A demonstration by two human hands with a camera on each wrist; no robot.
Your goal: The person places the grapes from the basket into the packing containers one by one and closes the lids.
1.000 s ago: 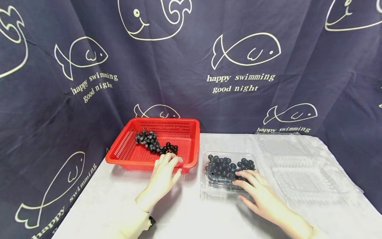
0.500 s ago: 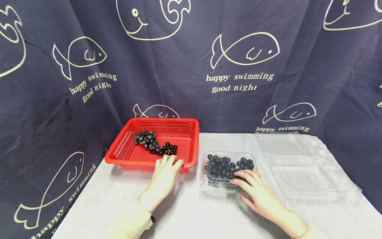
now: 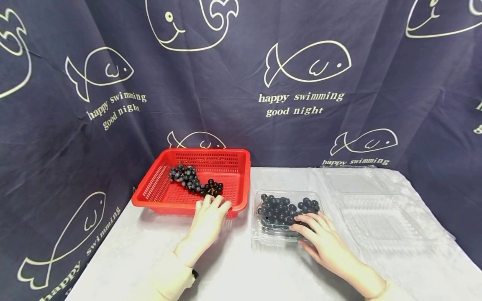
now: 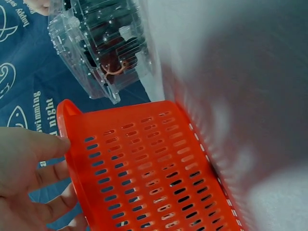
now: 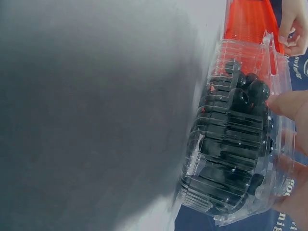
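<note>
In the head view my left hand (image 3: 208, 219) is at the front rim of a red plastic basket (image 3: 241, 184), its fingers curled over the edge. Seen from the left wrist, the thumb (image 4: 50, 146) touches the rim's lip with the other fingers beyond it. Two bunches of dark grapes (image 3: 187, 177) lie inside the basket. My right hand (image 3: 327, 240) rests with extended fingers on a clear plastic clamshell box (image 3: 260, 234) filled with dark grapes (image 3: 276, 209). From the right wrist, the thumb (image 5: 286, 103) lies against the box's upper edge.
An opened clear clamshell box (image 3: 391, 221) stands on the right, its lid folded back toward the curtain. A white cloth covers the table (image 3: 260, 276). Dark blue curtains (image 3: 241, 92) with fish drawings enclose the back and sides.
My left hand has turned slightly, its thumb drawing in and its fingers curling over the basket rim. The right hand stays on the grape box. The head view has shifted a little.
</note>
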